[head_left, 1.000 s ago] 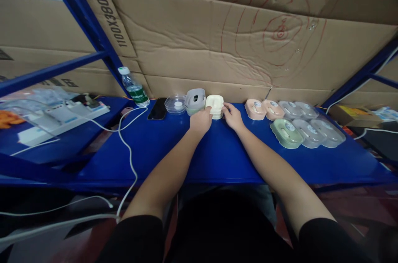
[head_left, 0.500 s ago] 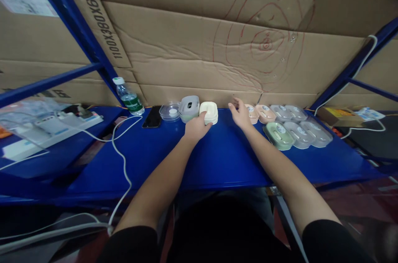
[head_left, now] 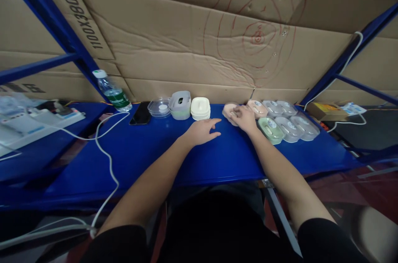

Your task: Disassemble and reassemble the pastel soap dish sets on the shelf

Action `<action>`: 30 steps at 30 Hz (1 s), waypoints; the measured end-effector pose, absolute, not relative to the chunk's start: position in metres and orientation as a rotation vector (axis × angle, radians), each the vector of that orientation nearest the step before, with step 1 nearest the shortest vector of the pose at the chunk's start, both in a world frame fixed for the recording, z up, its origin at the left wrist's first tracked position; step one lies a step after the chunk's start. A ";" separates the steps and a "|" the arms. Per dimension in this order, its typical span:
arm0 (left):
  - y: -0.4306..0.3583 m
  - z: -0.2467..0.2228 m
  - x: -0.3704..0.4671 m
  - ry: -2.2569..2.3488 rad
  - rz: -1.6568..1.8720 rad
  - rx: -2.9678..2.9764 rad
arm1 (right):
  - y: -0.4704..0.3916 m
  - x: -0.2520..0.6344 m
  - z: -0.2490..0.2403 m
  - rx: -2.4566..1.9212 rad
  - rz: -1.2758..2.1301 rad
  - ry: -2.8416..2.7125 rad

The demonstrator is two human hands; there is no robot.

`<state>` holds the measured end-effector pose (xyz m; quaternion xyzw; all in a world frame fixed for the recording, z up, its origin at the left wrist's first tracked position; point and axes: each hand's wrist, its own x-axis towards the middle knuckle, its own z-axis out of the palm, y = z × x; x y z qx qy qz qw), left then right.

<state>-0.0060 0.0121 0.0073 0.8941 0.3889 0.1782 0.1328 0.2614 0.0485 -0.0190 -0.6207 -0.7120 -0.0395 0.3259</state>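
My right hand grips a pink lidded container, which looks a little blurred and tilted just above or on the blue table. Fingers apart and holding nothing, my left hand hovers in front of a stack of cream-coloured lids or small boxes. Left of that stack stand nested grey containers and a clear plastic container. A second pink container is just beyond my right hand, with a green container close to my right wrist.
Several clear-grey lidded containers stand at the right. A phone, a water bottle and a white cable are on the left, near a power strip. Cardboard walls the back; an open box sits far right.
My left hand has let go of the cream stack and opened. My right hand has taken hold of a pink container and moved it left, away from the other one. The view has shifted slightly.
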 end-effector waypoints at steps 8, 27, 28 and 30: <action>0.013 0.012 -0.012 1.204 0.659 2.538 | 0.039 0.255 -0.017 -1.367 0.150 -1.988; 0.013 0.019 -0.007 1.185 0.820 2.805 | 0.022 0.250 -0.002 -1.094 0.121 -1.598; 0.011 0.020 -0.006 1.170 0.830 2.836 | 0.021 0.249 -0.002 -1.083 0.135 -1.542; 0.008 0.022 -0.005 1.137 0.848 2.886 | 0.019 0.245 0.000 -1.073 0.187 -1.456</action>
